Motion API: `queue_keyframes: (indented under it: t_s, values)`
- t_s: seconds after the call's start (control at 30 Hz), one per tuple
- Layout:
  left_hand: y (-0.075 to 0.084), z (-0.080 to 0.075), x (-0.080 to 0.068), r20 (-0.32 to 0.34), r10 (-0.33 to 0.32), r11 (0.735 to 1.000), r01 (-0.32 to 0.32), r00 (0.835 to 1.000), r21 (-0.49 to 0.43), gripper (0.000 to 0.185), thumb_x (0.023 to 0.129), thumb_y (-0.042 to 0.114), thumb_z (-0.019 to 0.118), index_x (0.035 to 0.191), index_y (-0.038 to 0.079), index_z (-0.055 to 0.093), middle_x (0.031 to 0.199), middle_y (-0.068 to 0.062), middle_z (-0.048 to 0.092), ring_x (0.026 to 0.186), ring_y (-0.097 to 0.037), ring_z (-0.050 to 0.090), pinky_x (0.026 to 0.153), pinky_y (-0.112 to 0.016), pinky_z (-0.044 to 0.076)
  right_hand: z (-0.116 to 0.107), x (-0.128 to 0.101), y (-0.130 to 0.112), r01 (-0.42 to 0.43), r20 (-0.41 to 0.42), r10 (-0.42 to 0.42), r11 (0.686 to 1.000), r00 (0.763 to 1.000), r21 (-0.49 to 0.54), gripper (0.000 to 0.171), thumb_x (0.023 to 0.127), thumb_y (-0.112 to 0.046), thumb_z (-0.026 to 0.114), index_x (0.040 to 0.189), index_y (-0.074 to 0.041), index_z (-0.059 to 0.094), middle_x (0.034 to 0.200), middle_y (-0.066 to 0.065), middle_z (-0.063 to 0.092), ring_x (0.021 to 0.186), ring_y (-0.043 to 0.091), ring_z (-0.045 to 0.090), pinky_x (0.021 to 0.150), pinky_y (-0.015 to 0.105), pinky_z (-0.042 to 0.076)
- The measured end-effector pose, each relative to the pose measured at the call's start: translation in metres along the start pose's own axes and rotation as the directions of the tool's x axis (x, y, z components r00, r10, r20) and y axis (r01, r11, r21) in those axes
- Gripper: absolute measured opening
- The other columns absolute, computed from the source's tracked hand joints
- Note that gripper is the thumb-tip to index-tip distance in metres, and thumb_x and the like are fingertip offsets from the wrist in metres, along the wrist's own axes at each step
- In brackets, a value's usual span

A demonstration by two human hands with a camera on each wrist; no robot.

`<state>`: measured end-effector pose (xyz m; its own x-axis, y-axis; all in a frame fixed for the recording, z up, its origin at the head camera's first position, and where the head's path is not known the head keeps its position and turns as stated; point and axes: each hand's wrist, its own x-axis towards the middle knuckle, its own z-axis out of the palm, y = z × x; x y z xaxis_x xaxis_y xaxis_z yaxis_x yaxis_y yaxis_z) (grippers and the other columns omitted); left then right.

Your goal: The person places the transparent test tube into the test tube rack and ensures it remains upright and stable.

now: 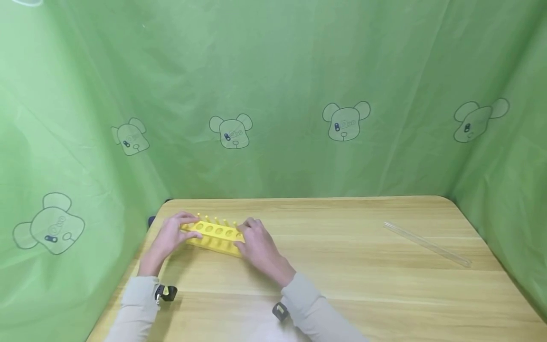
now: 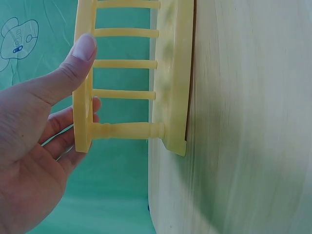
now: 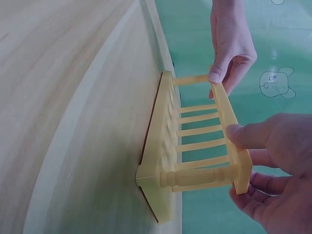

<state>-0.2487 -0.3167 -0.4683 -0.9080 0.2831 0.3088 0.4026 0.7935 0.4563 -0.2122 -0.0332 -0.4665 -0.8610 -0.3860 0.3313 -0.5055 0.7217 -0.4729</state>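
Observation:
A yellow test tube rack [image 1: 209,235] stands upright at the left part of the table, with round holes along its upper plate and a row of thin pegs behind. My left hand [image 1: 168,233] grips the left end of that plate, thumb on the near side and fingers beyond it. At the opposite end my right hand [image 1: 259,244] pinches the same plate between thumb and fingers. In the left wrist view the rack's base [image 2: 176,73] lies at the tabletop; whether it fully touches is hard to tell.
A clear, narrow tube [image 1: 427,244] lies slantwise on the right side of the wooden table [image 1: 342,285]. Green curtains [image 1: 290,161] printed with bear heads surround the table at the back and both sides.

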Motion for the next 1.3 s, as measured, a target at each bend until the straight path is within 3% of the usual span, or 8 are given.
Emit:
queue_keyframes:
  t_s: [0.33, 0.57, 1.03, 1.3]
  values:
    - [0.008, 0.004, 0.002, -0.008, 0.018, 1.000, -0.018, 1.000, 0.000, 0.050, 0.071, 0.017, 0.092, 0.115, -0.001, 0.075, 0.116, -0.022, 0.069, 0.110, -0.045, 0.065, 0.101, -0.059, 0.052, -0.008, -0.001, 0.010, 0.016, 0.010, -0.016, 1.000, 1.000, 0.007, 0.042, 0.087, -0.018, 0.083, 0.123, 0.000, 0.071, 0.116, 0.011, 0.066, 0.107, 0.024, 0.062, 0.094, 0.030, 0.058]
    - [0.016, 0.005, 0.001, 0.029, 0.011, 0.999, -0.010, 1.000, -0.034, 0.048, 0.075, 0.014, 0.089, 0.118, -0.002, 0.073, 0.118, -0.022, 0.069, 0.112, -0.045, 0.064, 0.103, -0.060, 0.051, -0.014, -0.003, 0.018, 0.029, 0.023, -0.029, 0.999, 0.999, 0.024, 0.043, 0.088, -0.018, 0.082, 0.125, 0.000, 0.070, 0.117, 0.012, 0.067, 0.107, 0.025, 0.062, 0.095, 0.032, 0.058]
    - [0.033, 0.013, 0.004, 0.029, 0.007, 0.995, -0.004, 1.000, -0.101, 0.046, 0.080, 0.006, 0.085, 0.122, -0.006, 0.070, 0.124, -0.024, 0.065, 0.116, -0.046, 0.061, 0.105, -0.059, 0.049, -0.023, -0.006, 0.037, 0.046, 0.036, -0.047, 0.998, 0.998, 0.033, 0.043, 0.089, -0.019, 0.082, 0.126, -0.001, 0.069, 0.119, 0.009, 0.065, 0.110, 0.024, 0.061, 0.097, 0.032, 0.057]
    - [0.038, 0.017, 0.006, 0.041, 0.030, 0.997, -0.027, 0.999, -0.078, 0.043, 0.082, 0.002, 0.082, 0.122, -0.006, 0.069, 0.123, -0.024, 0.065, 0.113, -0.045, 0.062, 0.103, -0.060, 0.050, -0.029, -0.009, 0.046, 0.050, 0.038, -0.051, 0.998, 0.998, 0.038, 0.044, 0.089, -0.019, 0.082, 0.127, -0.001, 0.069, 0.119, 0.009, 0.065, 0.110, 0.024, 0.060, 0.096, 0.032, 0.057]
